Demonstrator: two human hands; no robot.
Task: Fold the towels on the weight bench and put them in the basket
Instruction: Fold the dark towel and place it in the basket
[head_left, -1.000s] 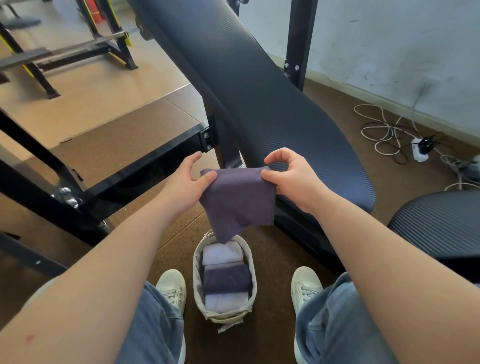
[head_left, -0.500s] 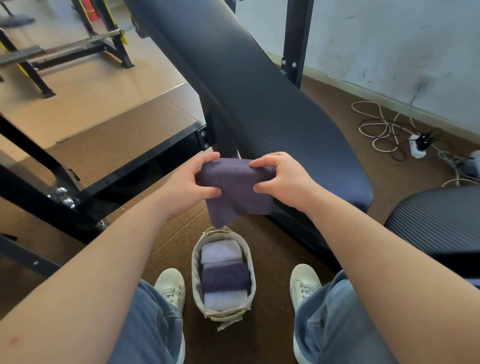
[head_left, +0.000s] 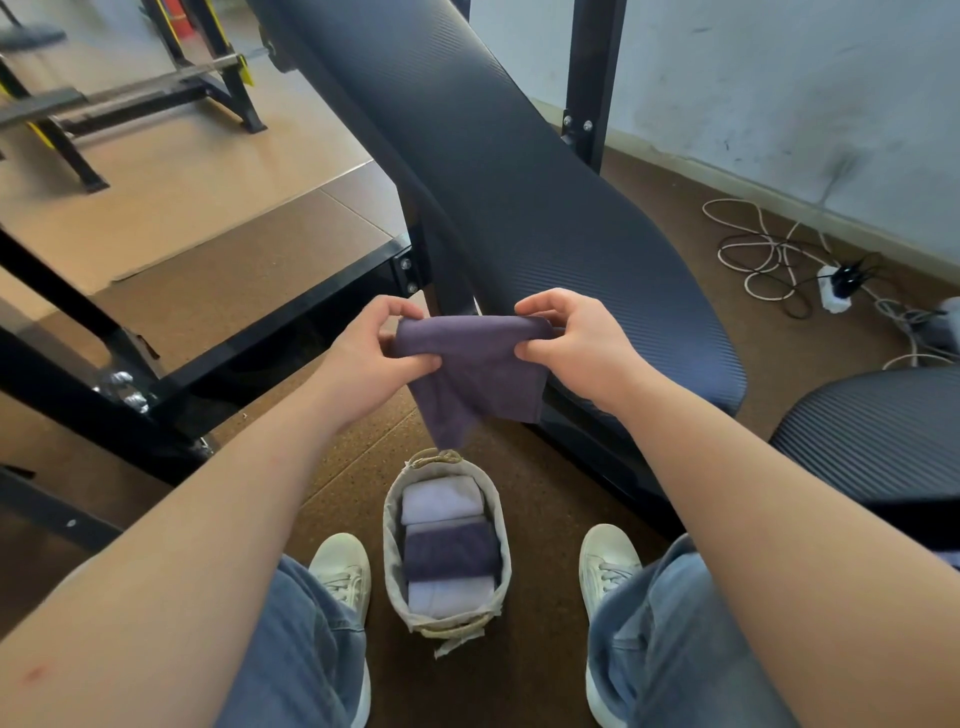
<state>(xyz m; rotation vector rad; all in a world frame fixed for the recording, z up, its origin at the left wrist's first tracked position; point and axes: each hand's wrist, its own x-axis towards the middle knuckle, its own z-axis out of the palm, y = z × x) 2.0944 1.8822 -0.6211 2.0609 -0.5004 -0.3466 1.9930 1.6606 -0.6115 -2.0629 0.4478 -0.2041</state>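
- Head view: a dark purple towel (head_left: 470, 364) is held up in the air just in front of the weight bench (head_left: 519, 182), right above the basket (head_left: 390, 525)
- its folded top edge is pinched at both ends: the left hand (head_left: 374, 364) has the left corner, thumb and fingers curled round the cloth, and the right hand (head_left: 576, 343) has the right corner the same way
- the lower part is left hanging loose and uneven, so the fold looks only half done (just a guess)
- three folded towels (head_left: 451, 553) are already packed side by side in the basket (pale, purple, pale), which is set on the floor between the shoes (head_left: 340, 571)
- no other towel can be seen on the bench pad, so this is probably the last one, though part of the bench is out of frame
- what's left, as far as can be judged: the fold to be finished, then the bundle to be lowered into the basket, where room looks tight
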